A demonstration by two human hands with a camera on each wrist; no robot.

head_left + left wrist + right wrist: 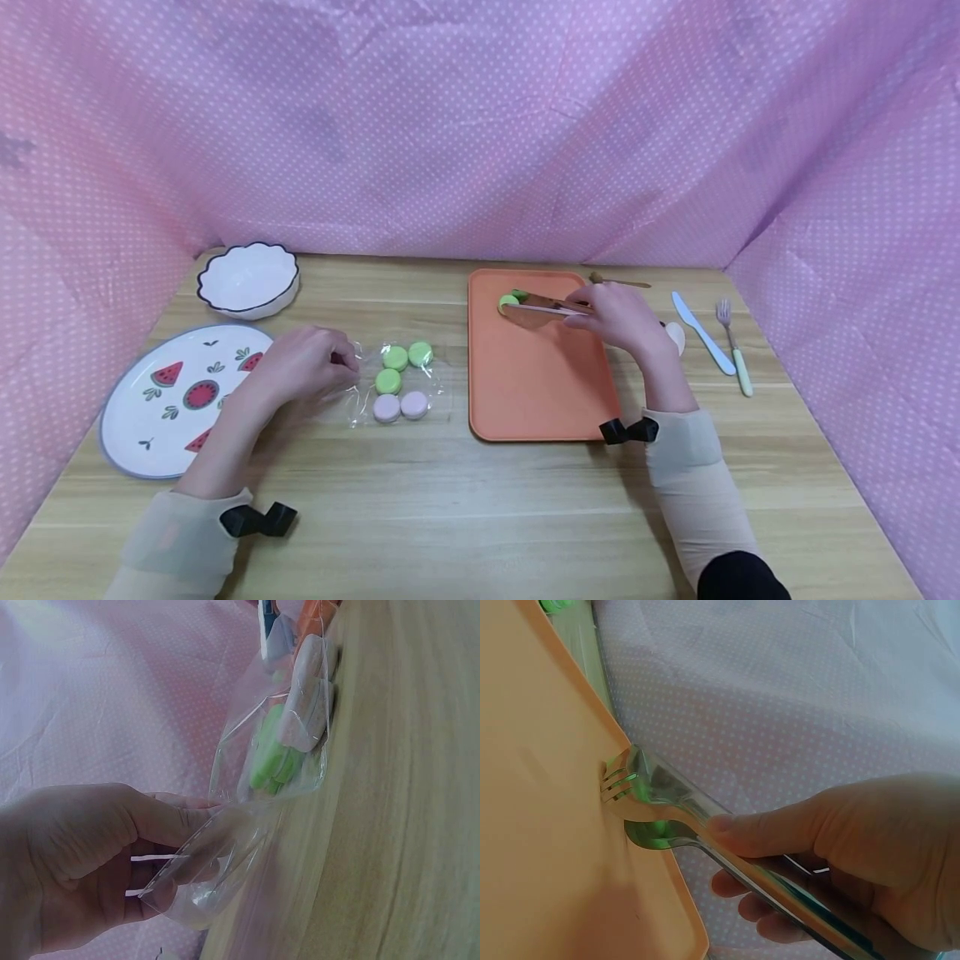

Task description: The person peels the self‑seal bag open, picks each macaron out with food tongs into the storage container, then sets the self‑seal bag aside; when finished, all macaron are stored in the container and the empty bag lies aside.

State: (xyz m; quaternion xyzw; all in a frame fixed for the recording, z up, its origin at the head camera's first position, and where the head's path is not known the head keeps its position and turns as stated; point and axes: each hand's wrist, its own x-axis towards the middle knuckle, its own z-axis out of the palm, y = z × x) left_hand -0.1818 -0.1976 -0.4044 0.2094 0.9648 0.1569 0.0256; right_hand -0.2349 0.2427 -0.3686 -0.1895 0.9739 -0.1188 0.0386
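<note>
My left hand (309, 367) pinches the edge of a clear plastic bag (232, 851) between thumb and fingers. Inside the bag lie three green macarons (388, 382) and two pale lilac macarons (401, 407), flat on the table. Over the orange tray (536, 383), my right hand (611, 312) grips shiny metal tongs (761, 881), one arm ending in fork tines and the other in a spoon shape. Another green macaron (508, 303) is at the tong tips, near the tray's far left part. In the right wrist view the tongs mostly hide it, with green reflections on the metal.
A watermelon-patterned plate (135, 417) lies at the left, partly under my left forearm. Behind it stands a white scalloped bowl (250, 283). Right of the tray are a blue knife (702, 332), a fork (735, 350), a white spoon (676, 336) and a thin brown utensil (622, 282).
</note>
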